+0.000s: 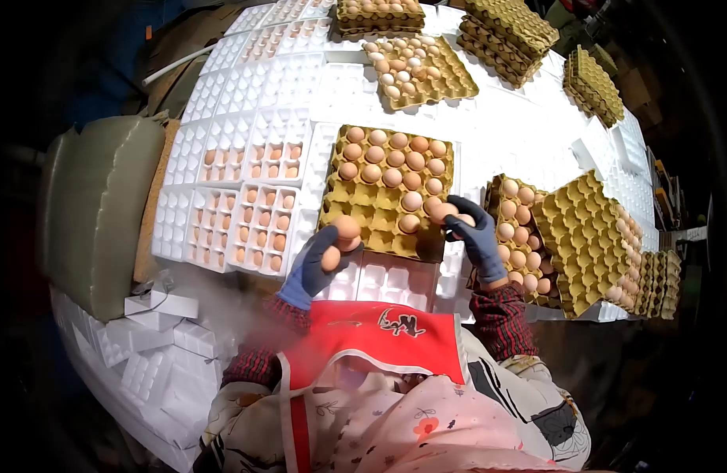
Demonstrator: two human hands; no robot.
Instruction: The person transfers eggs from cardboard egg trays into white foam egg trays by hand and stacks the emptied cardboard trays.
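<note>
Partly filled pulp egg tray (363, 205), centre, directly before me. My gloved left fingers (322, 239) curl round brown eggs (346, 228) at its near left corner; my gloved right fingers (464, 206) pinch light-brown eggs (442, 211) at its right edge. White foam egg trays (243, 229) lie to the left. Sound handling calls for light, even pressure, shells kept from knocking together, and hands low beside the seated eggs (411, 201).
</note>
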